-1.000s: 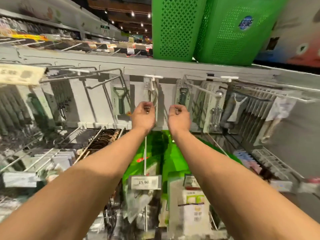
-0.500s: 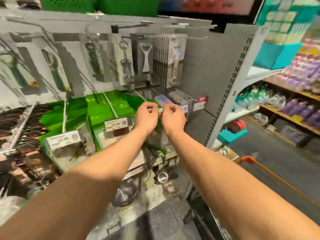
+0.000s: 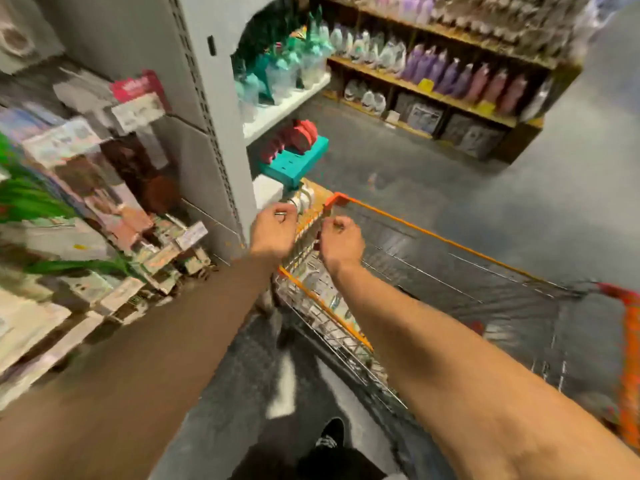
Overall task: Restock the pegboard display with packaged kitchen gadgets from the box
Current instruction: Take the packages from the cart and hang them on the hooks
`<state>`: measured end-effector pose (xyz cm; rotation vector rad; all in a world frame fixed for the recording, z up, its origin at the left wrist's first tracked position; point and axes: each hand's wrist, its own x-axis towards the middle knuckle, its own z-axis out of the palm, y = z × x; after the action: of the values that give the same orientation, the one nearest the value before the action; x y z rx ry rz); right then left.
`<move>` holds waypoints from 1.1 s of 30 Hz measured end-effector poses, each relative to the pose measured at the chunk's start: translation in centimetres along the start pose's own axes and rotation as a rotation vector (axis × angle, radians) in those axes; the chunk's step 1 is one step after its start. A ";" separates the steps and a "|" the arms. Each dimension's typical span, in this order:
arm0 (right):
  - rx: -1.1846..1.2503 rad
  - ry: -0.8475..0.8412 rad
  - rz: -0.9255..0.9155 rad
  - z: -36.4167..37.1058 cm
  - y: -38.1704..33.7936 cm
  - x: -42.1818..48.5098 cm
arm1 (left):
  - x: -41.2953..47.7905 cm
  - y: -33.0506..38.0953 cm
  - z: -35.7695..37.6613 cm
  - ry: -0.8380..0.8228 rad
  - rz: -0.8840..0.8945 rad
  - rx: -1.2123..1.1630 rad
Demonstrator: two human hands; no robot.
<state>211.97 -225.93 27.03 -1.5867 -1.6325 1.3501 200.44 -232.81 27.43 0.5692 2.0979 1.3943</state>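
Left hand (image 3: 275,226), right hand (image 3: 341,239): grip curled, contents unclear. Pale flat packets (image 3: 327,292) in orange-rimmed wire cart (image 3: 415,233), frame centre — probably light, stiff; I'd pinch top edges.

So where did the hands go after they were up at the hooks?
Both hands came down and to the right, away from the hooks. The left hand and right hand are now above the front corner of the cart. They stayed close together with fingers curled. Whether they hold anything is too blurry to tell.
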 end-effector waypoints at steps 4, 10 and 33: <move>-0.010 0.090 0.158 -3.8 6.0 3.8 | -0.9 0.7 7.0 -0.147 -0.050 0.096; -0.013 0.147 0.359 -7.4 11.9 7.6 | 3.1 -3.8 14.1 -0.363 -0.125 0.212; -0.267 0.180 0.866 -2.5 36.2 16.6 | 12.0 -26.3 29.0 -0.856 -0.369 0.801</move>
<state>227.13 -215.55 -8.39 -2.6706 -1.0593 1.3201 209.03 -215.05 -8.42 0.8291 1.7973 -0.0050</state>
